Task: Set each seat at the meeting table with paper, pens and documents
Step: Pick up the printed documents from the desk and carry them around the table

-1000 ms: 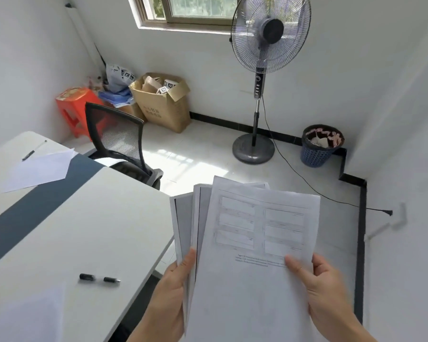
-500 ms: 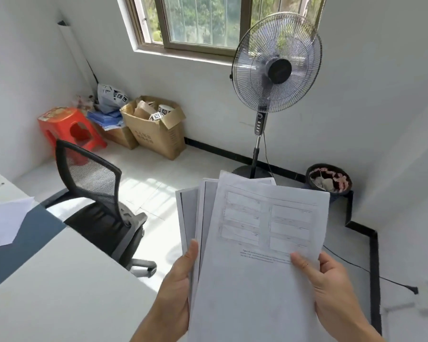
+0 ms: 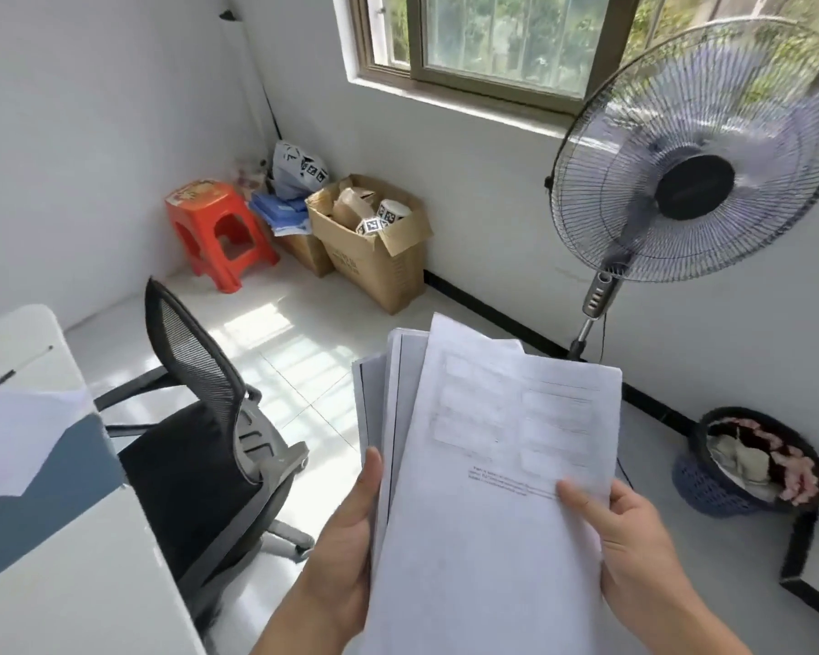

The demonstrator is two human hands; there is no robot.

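Observation:
A fanned stack of printed documents [image 3: 488, 465] is held up in front of me by both hands. My left hand [image 3: 346, 536] grips the stack's left edge with the thumb on top. My right hand [image 3: 634, 546] holds the top sheet at its right edge, thumb pressed on the page. The white meeting table [image 3: 81, 588] with a dark blue strip lies at the lower left. On its far end rest a blank sheet of paper [image 3: 24, 437] and a pen [image 3: 13, 371]. A black mesh office chair [image 3: 199, 437] stands at the table's side.
A standing fan [image 3: 691, 182] is close at the right, with a bin [image 3: 752, 460] full of scraps below it. An orange stool [image 3: 218, 234] and cardboard boxes [image 3: 374, 248] sit against the far wall under the window.
The view has moved forward and turned left along the table; the chair, fan and far corner are nearer. The two pen pieces on the near table have left the view. Both hands keep the documents.

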